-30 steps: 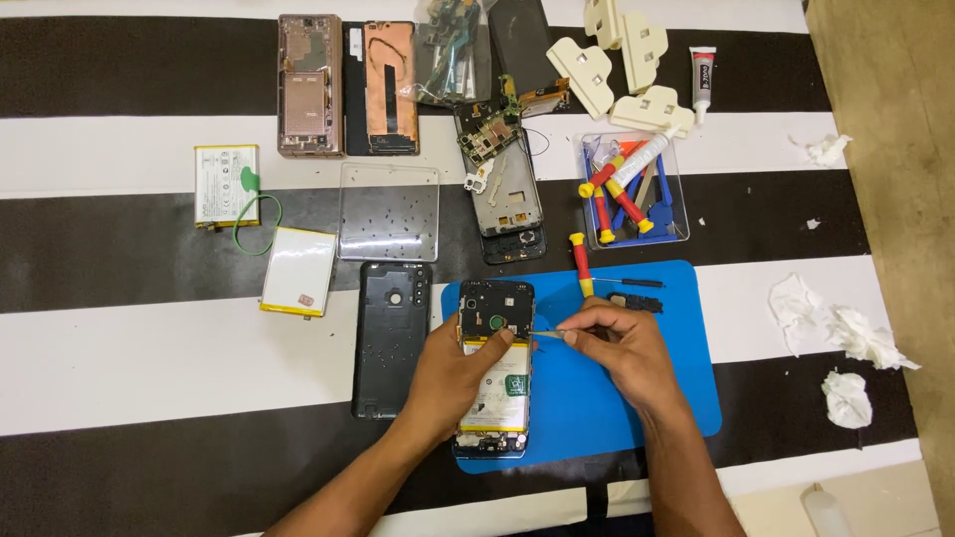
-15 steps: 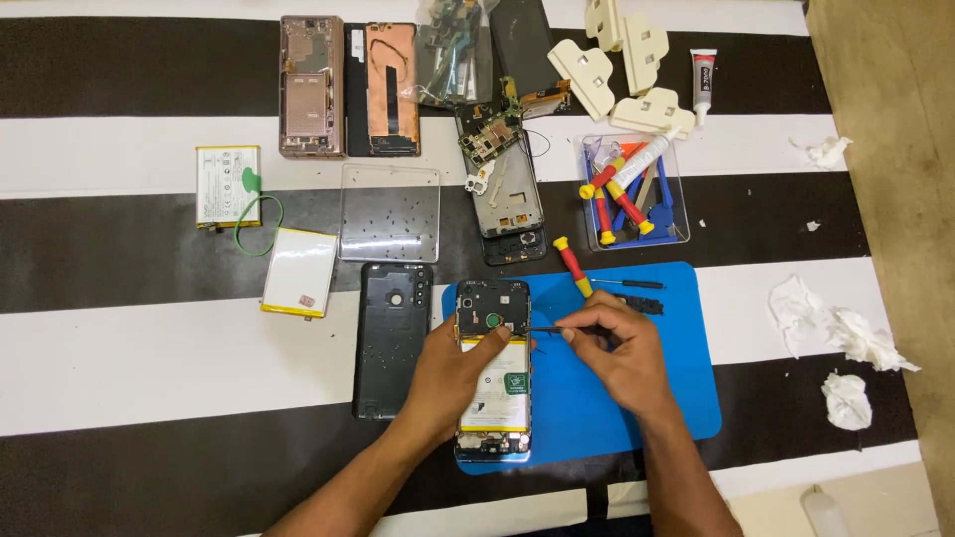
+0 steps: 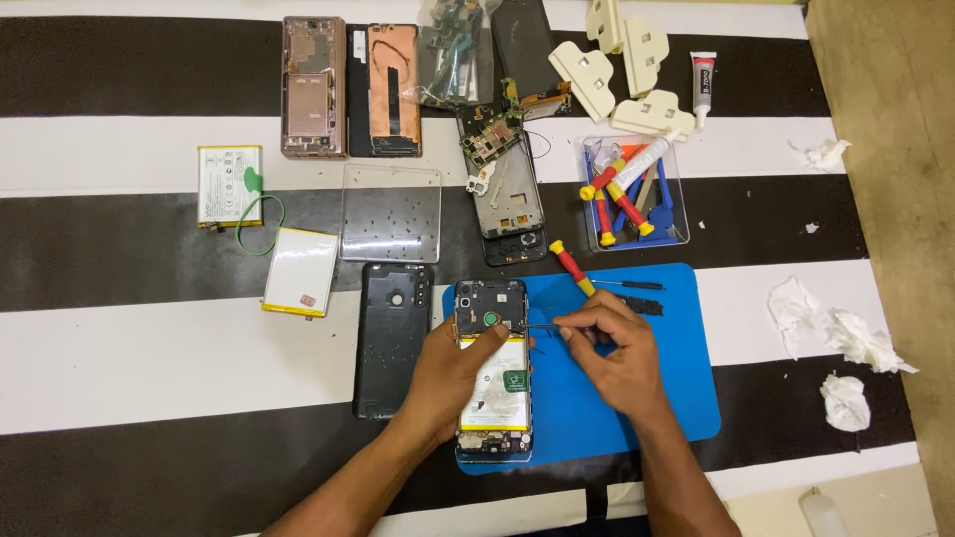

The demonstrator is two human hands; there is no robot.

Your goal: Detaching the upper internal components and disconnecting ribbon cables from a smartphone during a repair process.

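Observation:
An opened phone (image 3: pixel 492 383) with its back removed lies on a blue mat (image 3: pixel 657 398), showing a white battery and a dark upper board. My left hand (image 3: pixel 453 373) rests on its left edge and holds it down. Thin tweezers (image 3: pixel 542 325) are pinched in my right hand (image 3: pixel 609 348), their tip reaching the right side of the phone's upper board. The phone's black back cover (image 3: pixel 393 338) sits just left of the mat.
A red-and-yellow screwdriver (image 3: pixel 573 267) and black parts lie at the mat's top. Behind stand a clear tool tray (image 3: pixel 637 194), a clear lid (image 3: pixel 390 212), other dismantled phones (image 3: pixel 348 88), two loose batteries (image 3: pixel 298 270), white plastic clamps (image 3: pixel 622 60), a glue tube and crumpled tissues (image 3: pixel 846 348).
The red-and-yellow screwdriver lay upright near the tray a second ago and now lies tilted at the mat's top edge. My hands stay on the phone, the tweezers shifted slightly.

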